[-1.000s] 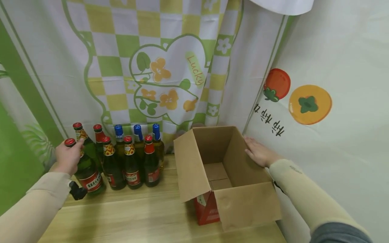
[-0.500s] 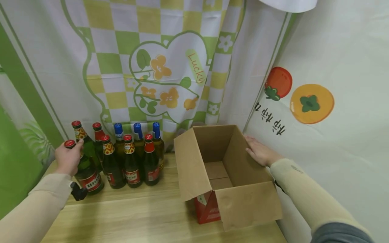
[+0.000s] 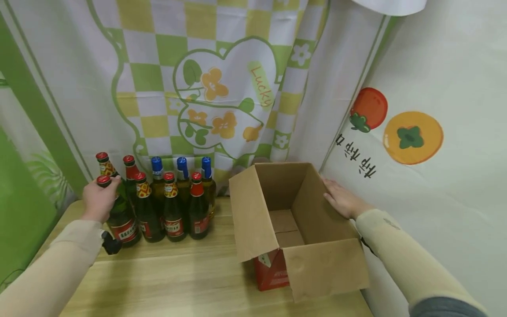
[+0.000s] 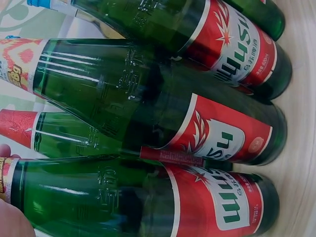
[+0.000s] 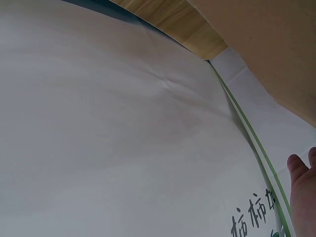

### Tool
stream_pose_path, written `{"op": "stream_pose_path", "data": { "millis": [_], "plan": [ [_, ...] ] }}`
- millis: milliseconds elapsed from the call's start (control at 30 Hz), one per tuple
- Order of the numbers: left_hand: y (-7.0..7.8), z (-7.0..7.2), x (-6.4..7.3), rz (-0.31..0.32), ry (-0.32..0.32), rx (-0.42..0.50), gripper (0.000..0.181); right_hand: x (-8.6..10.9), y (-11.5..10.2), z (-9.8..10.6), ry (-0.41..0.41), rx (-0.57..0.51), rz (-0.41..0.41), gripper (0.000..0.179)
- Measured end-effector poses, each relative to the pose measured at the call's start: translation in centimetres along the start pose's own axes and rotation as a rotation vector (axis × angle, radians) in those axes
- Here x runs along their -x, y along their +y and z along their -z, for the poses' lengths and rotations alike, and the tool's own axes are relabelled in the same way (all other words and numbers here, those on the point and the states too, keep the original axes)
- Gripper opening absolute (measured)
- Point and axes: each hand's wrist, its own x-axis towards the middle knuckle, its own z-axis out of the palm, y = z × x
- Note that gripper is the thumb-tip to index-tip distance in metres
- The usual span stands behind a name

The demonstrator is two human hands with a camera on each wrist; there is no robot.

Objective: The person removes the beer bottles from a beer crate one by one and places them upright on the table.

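At the left of the head view my left hand [image 3: 99, 198] grips the neck of a green beer bottle [image 3: 124, 226], just below its red cap. In the left wrist view the same beer bottle [image 4: 98, 197] stands with its red label facing out, close beside the neighbouring bottle [image 4: 217, 123]. More beer bottles [image 3: 173, 224] stand in two rows to its right, with red caps in front and some blue foil tops behind. My right hand [image 3: 343, 200] rests with extended fingers on the outer right side of an open cardboard box [image 3: 322, 268]. The box's visible interior holds nothing.
The box flaps [image 3: 253, 215] spread out to the left and front. A wooden table [image 3: 186, 281] carries everything. Behind hangs a checkered curtain [image 3: 146, 79], and a white printed wall cover [image 3: 455, 198] borders the box's right side.
My left hand has shifted right with the gripped beer bottle, bringing its neck nearer the other bottles. My right hand stays at the box. The head view has turned slightly left.
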Motion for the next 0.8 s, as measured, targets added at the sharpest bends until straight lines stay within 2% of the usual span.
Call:
{"op": "stream_pose_path", "data": {
  "millis": [100,267,467,567,700,800],
  "plan": [
    [0.0,-0.5,0.1,-0.023,0.002,-0.036,0.023,0.3,0.1,-0.1,-0.003,0.006,-0.002,0.054],
    [-0.4,-0.8,0.6,-0.010,-0.036,-0.055,0.037,0.5,0.4,-0.3,0.005,0.010,0.012,0.053],
    [-1.0,-0.6,0.9,0.029,-0.057,-0.032,0.032,0.0,0.2,-0.4,0.004,0.004,0.042,0.052],
    [-1.2,-0.3,0.9,0.048,-0.088,-0.005,0.030,-0.5,0.1,-0.2,-0.016,0.011,0.038,0.054],
    [-1.2,-0.1,1.3,0.054,-0.136,-0.018,0.049,-0.9,-0.3,0.1,-0.091,0.050,-0.018,0.059],
    [-0.3,0.5,2.2,0.030,-0.141,-0.045,0.066,-0.5,-1.1,1.3,-0.125,0.081,-0.042,0.062]
  ]
}}
